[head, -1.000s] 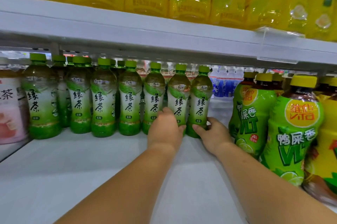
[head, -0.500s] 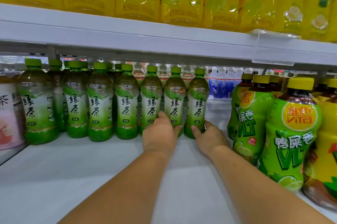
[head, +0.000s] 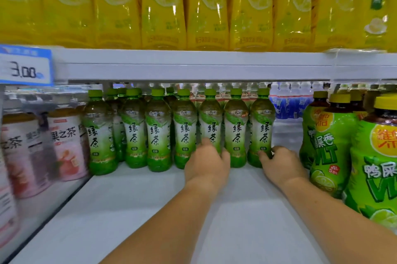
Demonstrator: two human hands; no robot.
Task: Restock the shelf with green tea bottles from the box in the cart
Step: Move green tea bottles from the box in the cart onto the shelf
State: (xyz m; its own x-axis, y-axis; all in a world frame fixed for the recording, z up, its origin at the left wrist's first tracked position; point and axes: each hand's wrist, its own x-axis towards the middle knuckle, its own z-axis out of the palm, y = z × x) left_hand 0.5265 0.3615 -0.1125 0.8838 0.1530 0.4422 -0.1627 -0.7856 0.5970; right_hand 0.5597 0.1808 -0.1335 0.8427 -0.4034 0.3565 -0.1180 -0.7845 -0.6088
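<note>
Both hands point(head: 207, 160) around green tea bottles point(head: 261, 122)

tea bottles point(head: 158, 132) rowed on shelf point(head: 133, 210), cartons point(head: 163, 6) above

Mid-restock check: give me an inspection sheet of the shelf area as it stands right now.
Surface: white shelf, bottles standing upright on it.
Job's things: green tea bottles in a row toward the back; box and cart not in view.
Clutter: nothing seen.
Grippers: left hand grips the fifth front bottle low down; right hand grips the end bottle near its base.
Cables: nothing seen.
Surroundings: yellow drinks on the shelf above, price tag and pink tea bottles at left, lime-label bottles at right.
</note>
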